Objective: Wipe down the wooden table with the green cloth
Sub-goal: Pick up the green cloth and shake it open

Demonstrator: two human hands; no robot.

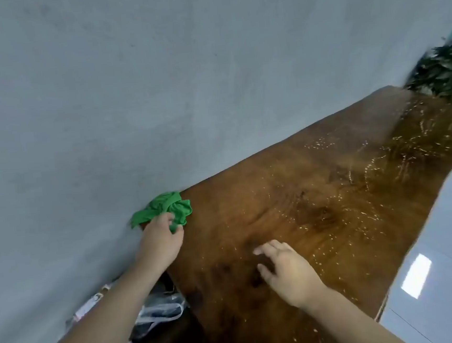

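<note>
The green cloth lies bunched in a crumpled wad at the far-left corner of the wooden table, right where the tabletop meets the grey wall; part of it hangs past the table's edge toward the wall. The left hand is on the cloth from the near side, its fingers curled into the folds and closed on the fabric, with a bit of green showing between thumb and fingers. The right hand is over the middle of the table, well apart from the cloth, palm down with the fingers spread apart and holding nothing; whether the fingertips touch the wood cannot be told. Both forearms are bare and reach in from the bottom of the view. The tabletop is a dark, glossy brown slab with strong grain, running away to the upper right, and it carries many small pale specks scattered in arcs across its surface. At its far end sits a mass of dark green leaves. Below the left forearm, between wall and table, there is a heap of plastic bags. To the right of the table lies a shiny pale floor with a bright reflected patch of light.
</note>
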